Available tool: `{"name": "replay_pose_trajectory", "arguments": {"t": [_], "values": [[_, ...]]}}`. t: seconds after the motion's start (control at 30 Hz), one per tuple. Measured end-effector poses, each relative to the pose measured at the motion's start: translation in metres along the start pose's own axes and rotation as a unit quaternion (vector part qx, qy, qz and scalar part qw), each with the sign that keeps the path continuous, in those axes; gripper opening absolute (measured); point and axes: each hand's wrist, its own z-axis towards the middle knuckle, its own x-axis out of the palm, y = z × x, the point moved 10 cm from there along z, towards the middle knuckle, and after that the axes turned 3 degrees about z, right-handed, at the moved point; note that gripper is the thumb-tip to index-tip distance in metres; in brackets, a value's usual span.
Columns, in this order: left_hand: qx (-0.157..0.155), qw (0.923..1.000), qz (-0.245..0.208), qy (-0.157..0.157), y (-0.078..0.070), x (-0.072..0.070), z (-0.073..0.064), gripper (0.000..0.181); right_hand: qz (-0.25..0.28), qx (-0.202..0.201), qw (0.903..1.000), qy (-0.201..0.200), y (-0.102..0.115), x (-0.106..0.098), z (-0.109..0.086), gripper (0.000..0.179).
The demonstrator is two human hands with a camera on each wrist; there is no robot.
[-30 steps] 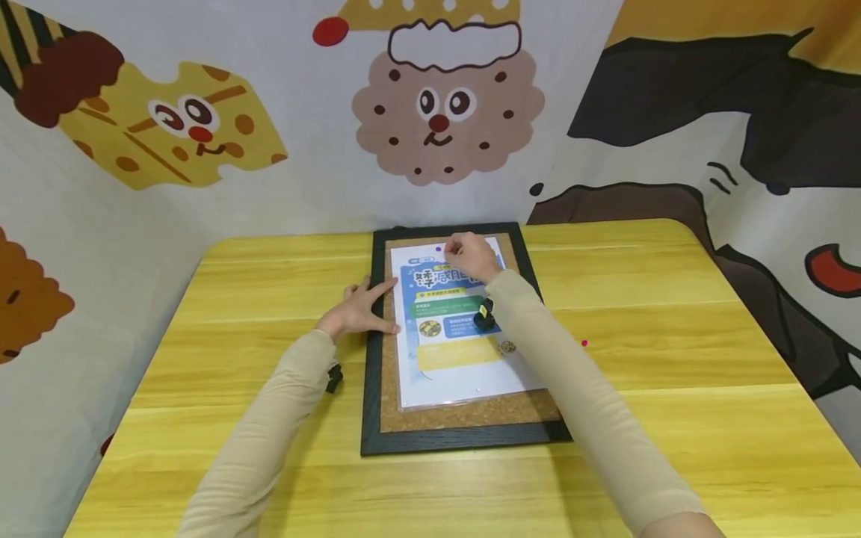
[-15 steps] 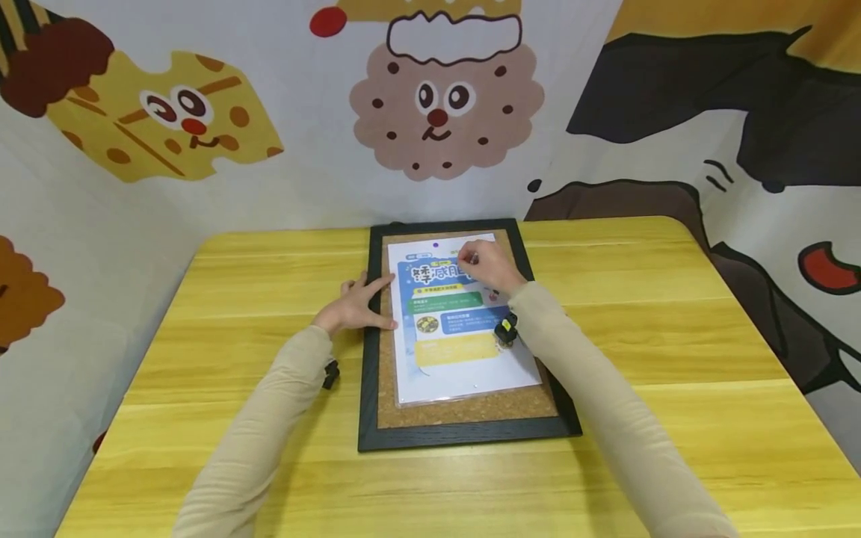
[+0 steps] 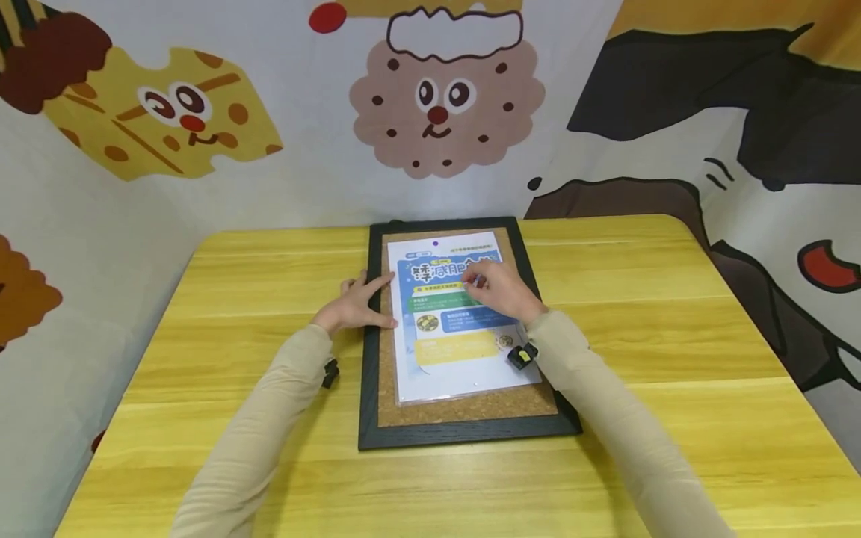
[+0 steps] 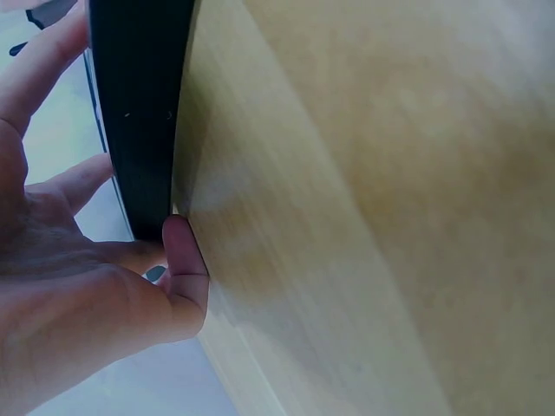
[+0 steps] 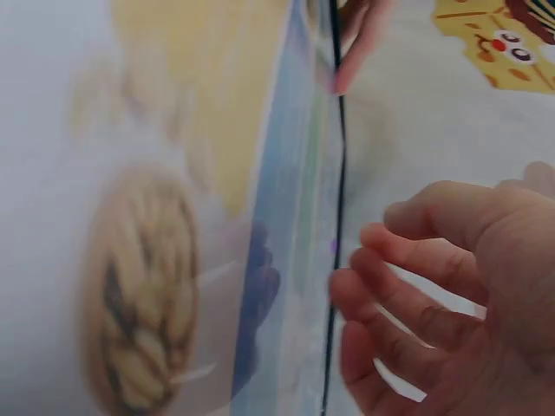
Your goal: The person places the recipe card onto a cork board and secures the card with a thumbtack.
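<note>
A sheet in a clear sleeve (image 3: 430, 377), printed in blue, green and yellow, lies on a corkboard (image 3: 471, 417) with a black frame (image 3: 464, 436). A purple push pin (image 3: 436, 243) sits at the sheet's top middle. My left hand (image 3: 353, 306) rests across the frame's left side, thumb and index spread, tips at the sheet's left edge. The left wrist view shows another finger bent beside the frame's outer side (image 4: 139, 113). My right hand (image 3: 501, 290) hovers over the sheet's upper right, fingers loosely curled, thumb close to the index; nothing shows between them in the right wrist view.
The board lies on a yellow wood-grain table (image 3: 235, 336), its far end near a white cloth backdrop (image 3: 303, 194) with cartoon food prints. Each wrist carries a small black camera, such as the right one (image 3: 522, 356). A sleeve covers each forearm.
My right hand has left the area by the purple push pin and moved right and nearer, uncovering the sheet's top. The left hand stays in place. The pink dot on the table is now out of sight.
</note>
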Motion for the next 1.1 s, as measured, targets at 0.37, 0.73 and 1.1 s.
{"name": "replay_pose_trajectory", "arguments": {"t": [0.37, 0.73, 1.1], "values": [[0.007, 1.0, 0.004, 0.001, 0.0, 0.0, 0.001, 0.099, 0.031, -0.011, 0.9989, 0.034, 0.008, 0.01, -0.029, 0.023], [0.003, 1.0, 0.003, 0.0, 0.003, 0.0, 0.001, 0.098, 0.011, -0.045, 0.9987, 0.02, 0.007, 0.001, -0.057, 0.021], [0.001, 0.9999, 0.013, 0.003, 0.002, 0.001, 0.002, 0.098, 0.021, -0.025, 0.9995, 0.005, -0.013, -0.023, -0.089, 0.025]]}}
